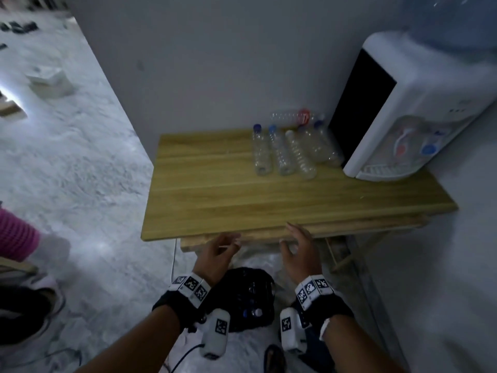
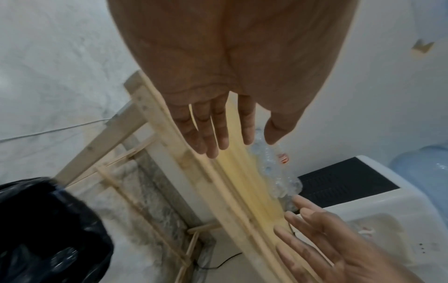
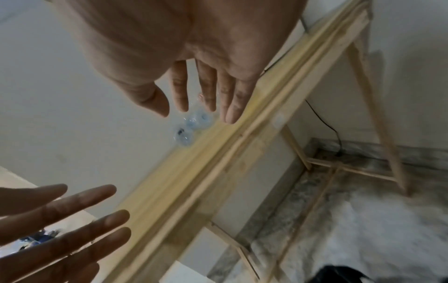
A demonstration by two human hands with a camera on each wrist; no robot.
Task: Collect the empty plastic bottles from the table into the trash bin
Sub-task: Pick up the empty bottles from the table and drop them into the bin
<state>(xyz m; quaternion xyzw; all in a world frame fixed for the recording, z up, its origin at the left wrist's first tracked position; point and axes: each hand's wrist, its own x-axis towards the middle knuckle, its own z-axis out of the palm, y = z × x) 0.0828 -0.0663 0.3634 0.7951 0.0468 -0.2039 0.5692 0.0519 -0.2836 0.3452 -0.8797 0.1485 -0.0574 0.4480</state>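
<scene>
1. L hand (image 1: pixel 218 251) and R hand (image 1: pixel 298 250): both empty, fingers loose and spread, at near edge of table (image 1: pixel 242 200), above bin (image 1: pixel 247 297).
2. Bottles (image 1: pixel 290 152): lying in a row at far right of table, by water dispenser (image 1: pixel 419 109); one more lies crosswise behind them at wall.
3. Bin: black-lined, on floor below table front, some bottles inside.

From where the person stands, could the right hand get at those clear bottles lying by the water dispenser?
Probably yes. The right hand is open and empty at the table's near edge, with bare wood between it and the bottles. The water dispenser stands to their right, not in the way, though it looks like a long stretch.
</scene>
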